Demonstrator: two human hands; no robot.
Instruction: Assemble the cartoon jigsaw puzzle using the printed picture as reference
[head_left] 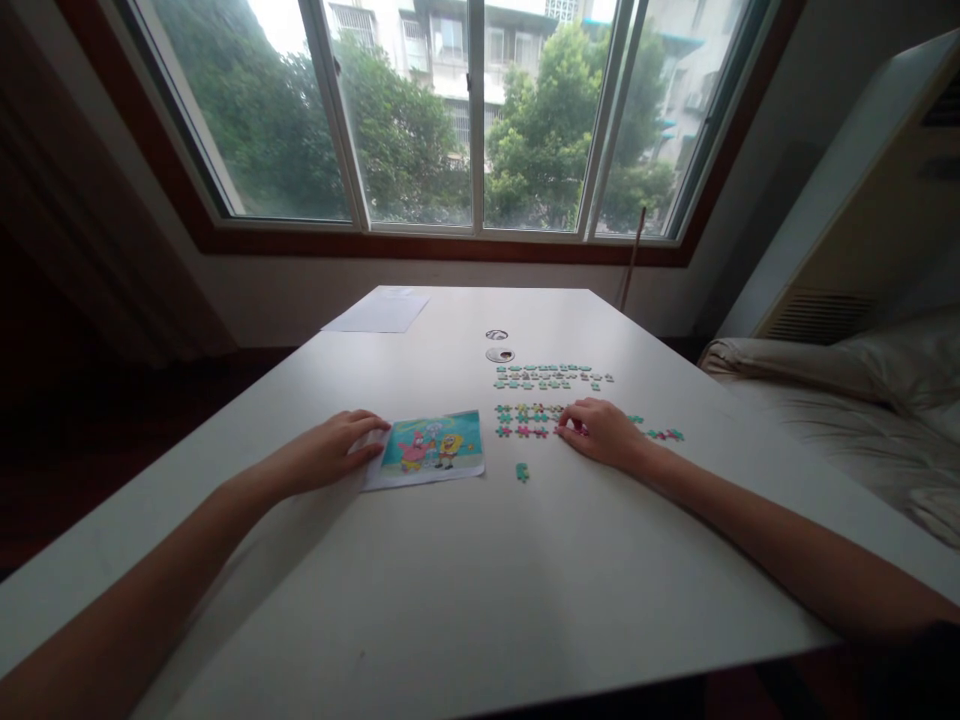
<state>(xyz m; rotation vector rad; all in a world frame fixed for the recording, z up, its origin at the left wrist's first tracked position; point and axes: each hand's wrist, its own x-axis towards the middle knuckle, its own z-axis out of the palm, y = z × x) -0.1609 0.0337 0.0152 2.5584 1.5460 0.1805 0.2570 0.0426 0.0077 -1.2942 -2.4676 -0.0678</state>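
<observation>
A cartoon picture sheet (431,448) lies flat on the white table, showing a pink starfish figure and a yellow square figure on blue. My left hand (337,452) rests at its left edge, fingers stretched over the margin and thumb apart from them. Jigsaw pieces (531,384) lie in several rows to the right of the sheet. My right hand (600,432) is over the lower rows, thumb and index finger closed at a small pink jigsaw piece (559,432). Its palm hides some pieces. Closer to me sits a green-and-yellow jigsaw cluster (522,472), apart from the rows.
Two round fittings (500,355) are set into the white table (420,600) beyond the pieces. A white paper (379,311) lies at the far left corner. Past the table is a window (472,130); a cream-covered sofa (810,430) stands at the right.
</observation>
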